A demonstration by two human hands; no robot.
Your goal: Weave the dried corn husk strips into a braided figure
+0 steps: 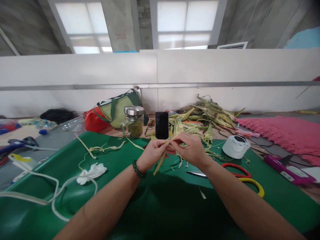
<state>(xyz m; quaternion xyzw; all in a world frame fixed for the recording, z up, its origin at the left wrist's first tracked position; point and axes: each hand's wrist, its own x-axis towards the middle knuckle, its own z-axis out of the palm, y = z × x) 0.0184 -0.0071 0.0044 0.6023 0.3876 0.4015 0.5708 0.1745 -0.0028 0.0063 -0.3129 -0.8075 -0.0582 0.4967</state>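
Observation:
My left hand [153, 154], with a dark green bead bracelet [138, 169] at its wrist, pinches a pale strip of corn husk [160, 162] whose end hangs down below the fingers. Meeting it at the fingertips, my right hand [190, 147] is closed on the same husk. A black phone [161, 125] stands upright just behind both hands. Under my right forearm lie scissors [250, 184] with one red and one yellow handle loop, partly hidden by the arm. Loose husk leaves [178, 128] are heaped behind my right hand.
A green mat [120, 200] covers the work surface. Behind it stand a lidded glass mug [134, 125] and a green bag [116, 108]. On the left lie crumpled tissue [92, 173] and a white cable [56, 191]. A white roll [235, 146] and a purple tool [288, 169] sit right.

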